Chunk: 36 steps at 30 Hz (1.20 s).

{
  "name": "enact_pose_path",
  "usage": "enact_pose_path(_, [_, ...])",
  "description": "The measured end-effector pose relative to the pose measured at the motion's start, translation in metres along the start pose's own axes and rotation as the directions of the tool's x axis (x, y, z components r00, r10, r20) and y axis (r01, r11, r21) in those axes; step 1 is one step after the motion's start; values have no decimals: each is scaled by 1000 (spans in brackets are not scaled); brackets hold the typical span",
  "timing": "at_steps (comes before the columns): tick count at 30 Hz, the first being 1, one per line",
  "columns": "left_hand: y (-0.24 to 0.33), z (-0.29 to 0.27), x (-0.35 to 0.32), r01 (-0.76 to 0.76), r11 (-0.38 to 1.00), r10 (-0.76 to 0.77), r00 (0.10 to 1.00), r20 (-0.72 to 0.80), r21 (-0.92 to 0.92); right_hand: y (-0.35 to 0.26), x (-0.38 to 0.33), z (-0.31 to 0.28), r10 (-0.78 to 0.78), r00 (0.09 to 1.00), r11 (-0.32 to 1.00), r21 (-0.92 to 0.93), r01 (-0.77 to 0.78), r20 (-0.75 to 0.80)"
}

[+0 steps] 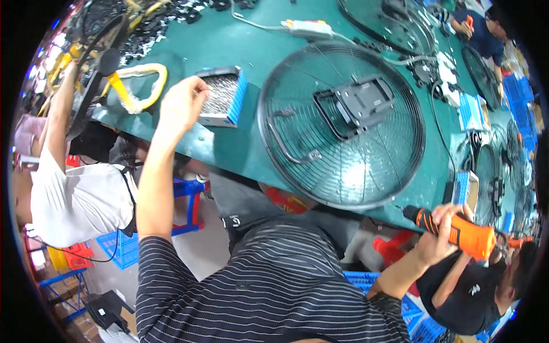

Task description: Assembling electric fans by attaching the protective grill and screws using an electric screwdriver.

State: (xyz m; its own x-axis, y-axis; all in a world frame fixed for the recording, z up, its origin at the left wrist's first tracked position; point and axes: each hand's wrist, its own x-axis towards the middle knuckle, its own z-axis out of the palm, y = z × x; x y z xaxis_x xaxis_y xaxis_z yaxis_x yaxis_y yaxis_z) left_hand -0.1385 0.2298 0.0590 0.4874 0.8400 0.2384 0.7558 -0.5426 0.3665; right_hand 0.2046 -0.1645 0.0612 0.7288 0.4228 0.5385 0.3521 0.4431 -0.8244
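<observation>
My left hand (182, 106) is over the near left side of a blue and white box (237, 102) full of small silvery screws (220, 94). Thumb and fingers are pinched together there; anything between them is too small to make out. At the table's front edge on the right, my right hand (436, 243) grips an orange and black power screwdriver (476, 236), its tip pointing left toward the fan. Between my hands lies a round black wire fan guard (349, 186), bearing a black motor housing (366, 104) and a curved black tube handle (279, 137).
A white and grey cable connector (309, 27) lies behind the fan on the green table (229, 157). A yellow looped part (161, 80) is left of the box. Co-workers sit at left and lower right; another stands at far right beside more fan guards (486, 177).
</observation>
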Motion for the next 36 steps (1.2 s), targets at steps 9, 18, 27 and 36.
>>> enact_pose_path(9, [136,29,-121,589,92,288,756,588,-803,-41,-5,52,4,993,727,681,-87,122])
enact_pose_path(18, [169,67,-147,607,-336,379,787,486,-720,-52,-12,120,54,998,711,701,-50,17])
enact_pose_path(27, [175,67,-153,616,-403,368,787,496,-677,-58,-18,124,11,999,698,716,23,-42])
enact_pose_path(36, [187,73,-168,597,-263,234,801,550,-758,-49,-19,101,14,999,751,660,-33,35])
